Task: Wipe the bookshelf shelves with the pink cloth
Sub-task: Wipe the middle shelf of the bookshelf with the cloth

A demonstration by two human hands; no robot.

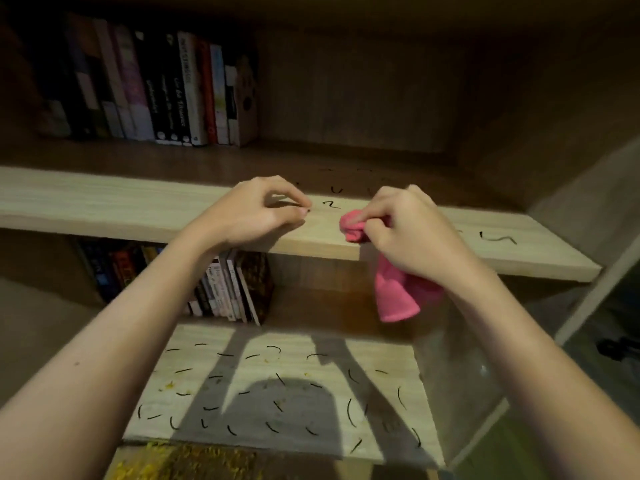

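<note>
The pink cloth [394, 289] is bunched in my right hand [412, 230]; one end presses on the front of the upper shelf [104, 206] and the rest hangs down below its edge. My left hand [263, 213] rests on the same shelf just left of the cloth, thumb and forefinger pinched on a small dark bit. Short black curved strands lie on this shelf between and right of my hands. The lower shelf [277, 386] is strewn with several black strands and yellow crumbs.
A row of upright books [166, 91] stands at the back left of the upper shelf. More books [221, 285] stand under it at the back of the lower shelf. The bookshelf's side panel [588, 202] rises at the right. Yellow crumbs [166, 462] lie below the lower shelf.
</note>
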